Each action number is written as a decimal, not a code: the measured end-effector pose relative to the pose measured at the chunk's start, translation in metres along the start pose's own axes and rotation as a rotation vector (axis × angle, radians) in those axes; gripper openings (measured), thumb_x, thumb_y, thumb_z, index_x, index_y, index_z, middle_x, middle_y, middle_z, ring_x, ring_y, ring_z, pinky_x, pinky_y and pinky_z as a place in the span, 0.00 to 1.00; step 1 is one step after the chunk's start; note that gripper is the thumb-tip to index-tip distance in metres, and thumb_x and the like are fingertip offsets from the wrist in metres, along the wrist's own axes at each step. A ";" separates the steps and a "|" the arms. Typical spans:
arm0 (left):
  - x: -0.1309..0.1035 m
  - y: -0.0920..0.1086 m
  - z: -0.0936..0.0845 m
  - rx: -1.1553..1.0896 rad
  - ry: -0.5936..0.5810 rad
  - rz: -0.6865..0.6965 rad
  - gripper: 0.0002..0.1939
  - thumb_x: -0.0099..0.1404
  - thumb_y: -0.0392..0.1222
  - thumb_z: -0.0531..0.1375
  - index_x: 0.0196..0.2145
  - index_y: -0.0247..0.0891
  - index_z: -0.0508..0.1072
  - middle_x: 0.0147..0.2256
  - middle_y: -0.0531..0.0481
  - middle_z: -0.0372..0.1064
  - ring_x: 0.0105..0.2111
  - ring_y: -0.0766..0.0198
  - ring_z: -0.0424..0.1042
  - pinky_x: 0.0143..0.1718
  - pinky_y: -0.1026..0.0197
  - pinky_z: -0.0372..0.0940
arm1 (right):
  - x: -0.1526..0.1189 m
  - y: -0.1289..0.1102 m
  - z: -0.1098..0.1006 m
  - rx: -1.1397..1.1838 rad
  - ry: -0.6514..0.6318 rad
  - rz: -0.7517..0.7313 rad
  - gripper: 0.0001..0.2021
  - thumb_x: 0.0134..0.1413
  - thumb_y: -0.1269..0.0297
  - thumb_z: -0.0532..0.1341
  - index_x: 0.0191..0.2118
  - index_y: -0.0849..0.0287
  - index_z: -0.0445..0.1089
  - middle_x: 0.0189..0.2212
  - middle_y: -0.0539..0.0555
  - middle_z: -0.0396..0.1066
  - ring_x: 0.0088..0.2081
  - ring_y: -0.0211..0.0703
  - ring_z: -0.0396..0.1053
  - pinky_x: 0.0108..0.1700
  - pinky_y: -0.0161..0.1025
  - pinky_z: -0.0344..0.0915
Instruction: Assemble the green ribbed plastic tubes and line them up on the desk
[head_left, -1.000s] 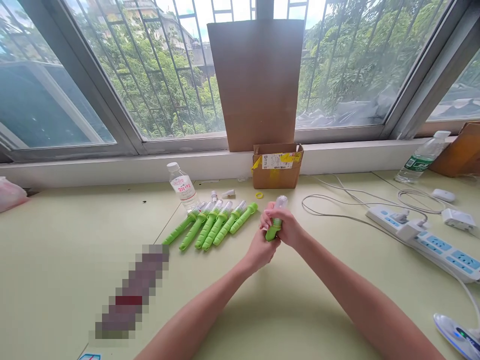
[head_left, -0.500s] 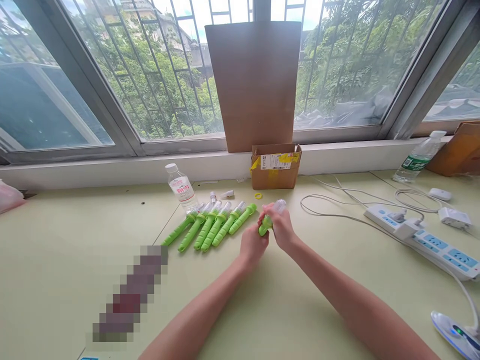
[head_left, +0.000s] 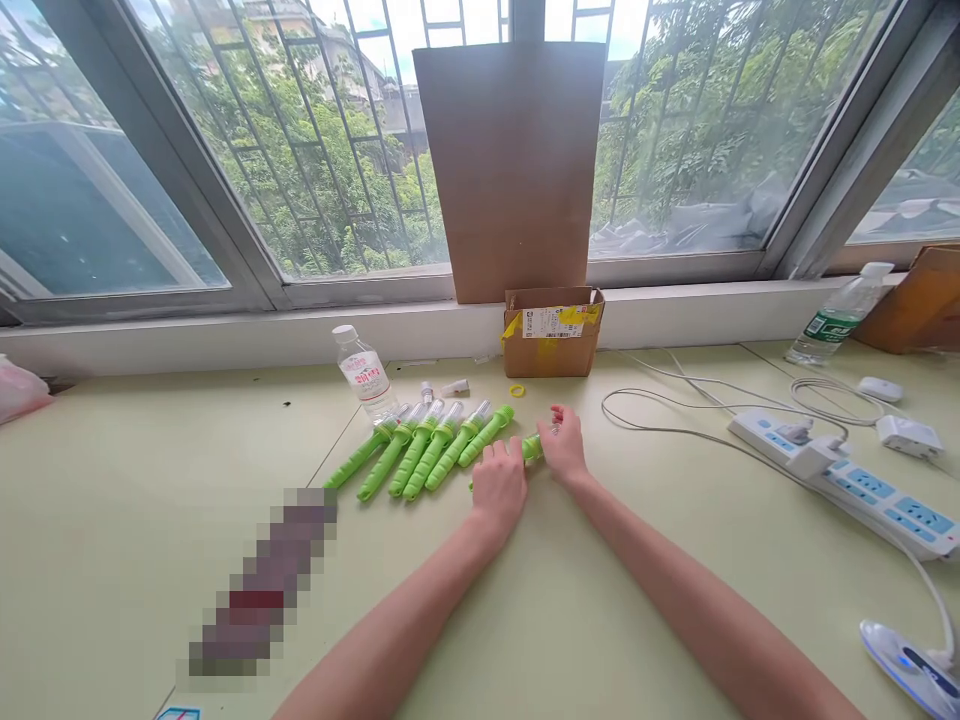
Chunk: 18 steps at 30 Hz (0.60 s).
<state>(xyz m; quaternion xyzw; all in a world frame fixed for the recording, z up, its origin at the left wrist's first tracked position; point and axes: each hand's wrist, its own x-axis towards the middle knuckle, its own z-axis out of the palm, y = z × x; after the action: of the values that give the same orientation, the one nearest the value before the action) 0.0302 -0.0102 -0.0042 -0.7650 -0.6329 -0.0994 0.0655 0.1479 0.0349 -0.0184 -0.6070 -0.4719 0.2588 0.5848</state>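
A green plastic stick with a ribbed handle and a clear end (head_left: 532, 447) lies low over the table between my hands. My left hand (head_left: 500, 480) is closed over its handle, hiding most of it. My right hand (head_left: 565, 445) has its fingers around the clear end, which is largely covered. Just left of my hands, a green stick without a visible clear end (head_left: 486, 437) lies on the table. Beside it several matching sticks with clear ends (head_left: 424, 455) rest side by side, tilted the same way.
Behind the sticks stand a water bottle (head_left: 365, 375), small white-and-clear pieces (head_left: 455, 388) and a yellow ring (head_left: 517, 391). A small cardboard box (head_left: 551, 335) sits by the window. To the right are a power strip (head_left: 847, 480), cables and another bottle (head_left: 840, 315).
The stick between my hands has been lowered and turned flatter. My left hand has moved over the top of its handle, and my right hand has shifted slightly on the clear end.
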 end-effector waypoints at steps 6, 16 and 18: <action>0.004 -0.003 0.008 -0.090 0.087 -0.016 0.14 0.64 0.31 0.49 0.46 0.38 0.67 0.39 0.42 0.65 0.41 0.54 0.65 0.36 0.58 0.63 | -0.070 -0.048 0.000 -0.181 -0.253 -0.942 0.15 0.50 0.69 0.57 0.45 0.50 0.64 0.51 0.58 0.61 0.53 0.52 0.59 0.53 0.53 0.55; -0.001 -0.006 -0.011 0.165 0.104 0.095 0.17 0.62 0.28 0.46 0.46 0.38 0.64 0.38 0.43 0.63 0.40 0.56 0.63 0.34 0.59 0.62 | -0.119 -0.029 0.007 -0.090 -0.470 -1.750 0.07 0.50 0.69 0.59 0.24 0.56 0.62 0.23 0.47 0.58 0.24 0.35 0.53 0.26 0.36 0.53; -0.006 -0.005 -0.021 0.169 0.155 0.112 0.20 0.63 0.27 0.43 0.49 0.39 0.62 0.40 0.42 0.62 0.42 0.55 0.62 0.35 0.57 0.61 | -0.129 -0.032 0.007 -0.012 -0.510 -1.813 0.08 0.51 0.68 0.59 0.24 0.56 0.62 0.23 0.47 0.58 0.23 0.35 0.52 0.23 0.36 0.51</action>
<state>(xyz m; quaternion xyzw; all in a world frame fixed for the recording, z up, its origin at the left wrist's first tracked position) 0.0225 -0.0198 0.0151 -0.7811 -0.5882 -0.1008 0.1838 0.0793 -0.0790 -0.0197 0.0637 -0.8794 -0.1726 0.4391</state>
